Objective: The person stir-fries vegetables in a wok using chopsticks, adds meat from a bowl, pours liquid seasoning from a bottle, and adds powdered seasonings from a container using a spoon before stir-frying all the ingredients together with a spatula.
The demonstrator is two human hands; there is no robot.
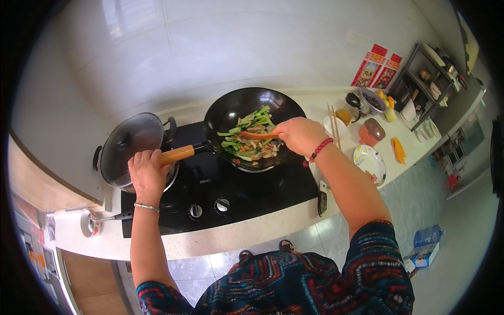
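Note:
My left hand (149, 173) grips the wooden handle (177, 155) of a black wok (252, 100), which sits on the right burner of a black glass gas hob (252, 197). My right hand (301, 136) holds an orange spatula (258, 135), its blade among the food in the wok. That food is a mix of green leafy stalks (258, 118) and small pieces of what looks like sliced meat or mushroom (267, 149), with bits of red. The burner under the wok is mostly hidden.
A lidded pot (134, 138) stands on the left burner, close to my left hand. To the right are a white bowl (335, 126) with chopsticks (334, 122) across it, a patterned plate (372, 159) and a cleaver (322, 201). A mug (89, 226) stands at the left.

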